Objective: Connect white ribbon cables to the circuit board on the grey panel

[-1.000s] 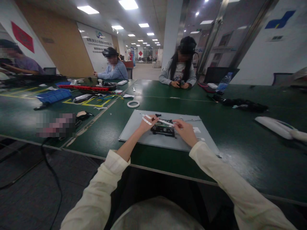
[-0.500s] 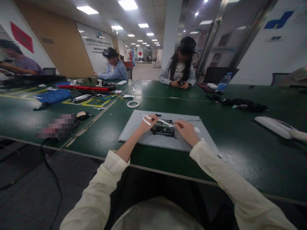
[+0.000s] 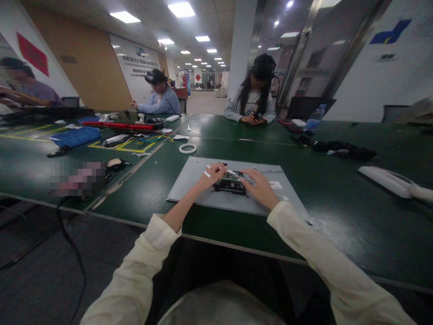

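White strip (image 3: 233,173) apparently being aligned over a black-framed device (image 3: 231,186).
One end is pinched by the left hand (image 3: 212,176); the grip of the right hand (image 3: 261,188) cannot be told. The device is rested on a grey panel (image 3: 190,184); level placement seems called for.

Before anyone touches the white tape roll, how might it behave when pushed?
Lying flat on the green table, the white tape roll would probably slide. Stood on edge, it might roll, being round. Its thin ring looks light.
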Motion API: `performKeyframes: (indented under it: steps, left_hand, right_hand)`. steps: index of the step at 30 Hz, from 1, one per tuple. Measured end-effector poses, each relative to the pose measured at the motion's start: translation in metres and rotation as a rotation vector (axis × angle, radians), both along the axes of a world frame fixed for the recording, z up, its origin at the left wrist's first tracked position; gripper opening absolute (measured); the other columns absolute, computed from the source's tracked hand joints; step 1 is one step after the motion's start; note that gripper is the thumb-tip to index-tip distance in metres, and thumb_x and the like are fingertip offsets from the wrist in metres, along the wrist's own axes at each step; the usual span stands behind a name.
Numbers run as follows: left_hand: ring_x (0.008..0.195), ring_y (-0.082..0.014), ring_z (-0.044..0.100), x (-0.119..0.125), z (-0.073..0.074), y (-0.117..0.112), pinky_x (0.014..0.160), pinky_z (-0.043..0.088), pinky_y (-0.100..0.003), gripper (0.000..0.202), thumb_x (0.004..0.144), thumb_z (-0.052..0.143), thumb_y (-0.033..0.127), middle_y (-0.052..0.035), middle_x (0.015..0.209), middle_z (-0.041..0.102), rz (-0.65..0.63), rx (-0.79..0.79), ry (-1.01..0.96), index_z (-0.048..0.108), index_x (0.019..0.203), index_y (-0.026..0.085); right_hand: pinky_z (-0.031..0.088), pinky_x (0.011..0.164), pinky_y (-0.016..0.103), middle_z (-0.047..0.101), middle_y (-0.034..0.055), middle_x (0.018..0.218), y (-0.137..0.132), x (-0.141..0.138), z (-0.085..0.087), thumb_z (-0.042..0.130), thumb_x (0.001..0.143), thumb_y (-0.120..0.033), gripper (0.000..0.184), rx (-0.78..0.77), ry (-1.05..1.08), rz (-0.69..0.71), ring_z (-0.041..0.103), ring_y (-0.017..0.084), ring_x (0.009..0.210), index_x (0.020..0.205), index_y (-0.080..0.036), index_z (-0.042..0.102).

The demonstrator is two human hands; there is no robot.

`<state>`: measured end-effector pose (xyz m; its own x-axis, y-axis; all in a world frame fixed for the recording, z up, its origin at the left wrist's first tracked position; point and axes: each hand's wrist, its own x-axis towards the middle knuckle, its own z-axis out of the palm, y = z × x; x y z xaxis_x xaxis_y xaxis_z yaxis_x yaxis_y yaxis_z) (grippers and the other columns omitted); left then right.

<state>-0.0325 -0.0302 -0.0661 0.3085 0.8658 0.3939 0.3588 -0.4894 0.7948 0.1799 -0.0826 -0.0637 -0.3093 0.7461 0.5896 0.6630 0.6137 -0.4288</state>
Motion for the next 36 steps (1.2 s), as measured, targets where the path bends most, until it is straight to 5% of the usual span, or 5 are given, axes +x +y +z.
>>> performKeyframes:
  steps: [11,16,25,32,36]
  left_hand:
    - [0.045,-0.0067,0.043,0.006,0.006,-0.007,0.048,0.034,-0.02,0.036,0.082,0.05,0.046,0.0044,0.047,0.049,-0.072,-0.086,-0.146,0.063,0.079,0.013]
    - [0.079,-0.0152,0.063,0.006,0.01,-0.011,0.075,0.048,-0.027,0.043,0.083,0.05,0.047,-0.0055,0.081,0.068,-0.179,-0.107,-0.264,0.063,0.103,0.012]
    - [0.117,-0.0217,0.053,0.018,0.014,-0.029,0.104,0.036,-0.035,0.046,0.088,0.04,0.048,-0.0077,0.115,0.064,-0.382,-0.028,-0.13,0.066,0.106,0.015]
    - [0.103,-0.0192,0.06,0.012,0.008,-0.015,0.097,0.041,-0.031,0.048,0.091,0.034,0.047,-0.0069,0.105,0.068,-0.201,-0.004,-0.152,0.067,0.101,0.014]
    - [0.08,-0.015,0.063,0.006,0.001,-0.004,0.08,0.046,-0.027,0.046,0.09,0.034,0.047,-0.0049,0.081,0.069,-0.013,0.02,-0.23,0.066,0.083,0.014]
  right_hand:
    - [0.048,0.069,0.033,0.066,0.0021,0.073,-0.005,-0.007,0.002,0.054,0.081,-0.041,0.023,-0.321,0.233,0.06,0.06,0.017,0.069,0.078,-0.02,0.063]
    - [0.049,0.072,0.034,0.065,0.0036,0.075,-0.008,-0.014,0.004,0.057,0.078,-0.046,0.029,-0.43,0.428,0.168,0.061,0.017,0.072,0.082,-0.018,0.062]
    - [0.047,0.071,0.033,0.065,0.0041,0.077,-0.005,-0.017,-0.003,0.052,0.081,-0.043,0.029,-0.399,0.331,0.175,0.06,0.017,0.072,0.082,-0.017,0.063]
    - [0.046,0.084,0.038,0.065,0.0083,0.104,-0.002,-0.007,-0.001,0.041,0.089,-0.037,0.033,-0.158,0.048,0.036,0.06,0.021,0.094,0.104,-0.019,0.065]
    - [0.039,0.097,0.044,0.056,0.012,0.12,0.003,0.009,0.0,0.051,0.084,-0.042,0.044,-0.054,-0.179,0.138,0.051,0.025,0.112,0.121,-0.019,0.056]
